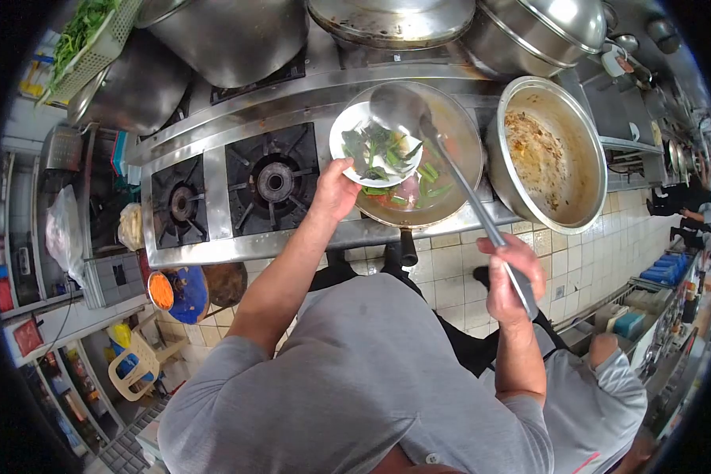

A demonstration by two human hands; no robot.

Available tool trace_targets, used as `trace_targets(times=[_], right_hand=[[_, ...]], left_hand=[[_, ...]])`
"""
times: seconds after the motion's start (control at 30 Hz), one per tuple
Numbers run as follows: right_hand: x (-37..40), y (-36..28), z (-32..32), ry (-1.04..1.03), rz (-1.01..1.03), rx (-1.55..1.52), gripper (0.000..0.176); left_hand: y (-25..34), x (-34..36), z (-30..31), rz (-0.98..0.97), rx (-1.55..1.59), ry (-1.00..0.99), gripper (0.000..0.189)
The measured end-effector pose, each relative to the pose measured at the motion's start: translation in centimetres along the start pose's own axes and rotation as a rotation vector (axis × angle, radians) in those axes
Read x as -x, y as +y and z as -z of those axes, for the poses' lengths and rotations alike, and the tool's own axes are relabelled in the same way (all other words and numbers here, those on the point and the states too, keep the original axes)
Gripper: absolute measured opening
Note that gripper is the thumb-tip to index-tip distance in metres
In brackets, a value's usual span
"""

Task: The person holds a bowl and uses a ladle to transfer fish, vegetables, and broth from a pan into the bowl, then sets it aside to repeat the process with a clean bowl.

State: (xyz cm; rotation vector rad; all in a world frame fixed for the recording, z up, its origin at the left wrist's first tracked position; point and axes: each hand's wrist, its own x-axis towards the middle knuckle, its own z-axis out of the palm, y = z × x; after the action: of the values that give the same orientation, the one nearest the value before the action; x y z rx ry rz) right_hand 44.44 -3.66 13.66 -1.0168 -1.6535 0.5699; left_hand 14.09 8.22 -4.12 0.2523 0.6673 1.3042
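My left hand (336,189) grips the rim of a white bowl (347,126) and holds it over the left part of a wide pan (466,158). Leafy greens and cut stems (379,152) lie in the bowl. In the pan is a broth with green pieces and some reddish bits. My right hand (513,275) is closed round the long handle of a metal ladle (470,193). The ladle's head is at the far side of the bowl, over the pan; what it holds, I cannot make out.
Right of the pan stands a big metal pot (600,158) with food residue inside. Two gas burners (275,182) are on the left. Large pots (229,39) line the back. A person in grey (584,395) is close at my right. Grated orange food fills a bowl (161,291) at lower left.
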Motion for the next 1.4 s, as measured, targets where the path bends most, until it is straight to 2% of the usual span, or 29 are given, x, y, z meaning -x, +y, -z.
trace_targets(times=[0.07,0.17,0.3,0.4,0.53,0.57,0.67,0.77,0.83,0.93,1.0,1.03,1.17,1.27,1.4], right_hand=[[-1.4,-0.3,0.7,-0.24,0.253,0.298,0.023],[-3.2,0.1,0.2,-0.405,0.432,0.444,0.029],[-3.1,1.0,0.5,-0.538,0.506,0.525,0.027],[-2.4,0.1,0.6,-0.601,0.485,0.482,0.026],[-2.4,0.2,0.2,-0.522,0.512,0.524,0.024],[-2.3,0.6,0.0,-0.525,0.462,0.51,0.025],[-1.7,0.9,-0.5,-0.479,0.413,0.406,0.028],[-1.5,0.2,-0.4,-0.27,0.419,0.376,0.03],[-0.9,0.3,0.5,-0.163,0.337,0.423,0.026],[0.3,6.0,0.9,-0.049,0.286,0.45,0.023],[1.5,9.2,0.7,0.014,0.091,0.451,0.02],[2.1,10.4,0.7,0.037,0.063,0.464,0.016],[5.5,15.1,-1.5,0.23,-0.265,0.193,0.007],[6.0,15.7,-3.7,0.426,-0.492,-0.219,0.009],[6.3,15.9,-4.8,0.539,-0.602,-0.332,0.014]], left_hand=[[-0.3,0.1,-0.7,0.008,0.034,0.033,0.053],[-0.5,0.1,-1.1,0.022,0.023,0.072,0.053],[-0.3,0.2,-1.8,0.015,0.015,0.097,0.056],[0.1,0.4,-2.2,0.01,0.015,0.095,0.057],[0.6,0.6,-2.2,-0.009,0.037,0.069,0.052],[0.5,0.6,-1.9,-0.017,0.04,0.058,0.05],[0.2,0.4,-1.3,-0.018,0.023,0.053,0.059],[-0.2,0.1,-0.7,-0.04,0.064,0.054,0.058],[0.3,0.6,-0.6,-0.062,0.072,0.056,0.057],[2.0,1.6,0.0,-0.099,0.058,0.119,0.056],[3.3,2.6,0.3,-0.122,0.067,0.175,0.056],[4.0,3.1,0.7,-0.135,0.054,0.156,0.056],[6.4,5.5,2.5,-0.21,-0.01,0.14,0.06],[7.7,7.0,3.2,-0.241,-0.007,0.179,0.064],[8.4,8.4,3.6,-0.287,-0.012,0.214,0.065]])
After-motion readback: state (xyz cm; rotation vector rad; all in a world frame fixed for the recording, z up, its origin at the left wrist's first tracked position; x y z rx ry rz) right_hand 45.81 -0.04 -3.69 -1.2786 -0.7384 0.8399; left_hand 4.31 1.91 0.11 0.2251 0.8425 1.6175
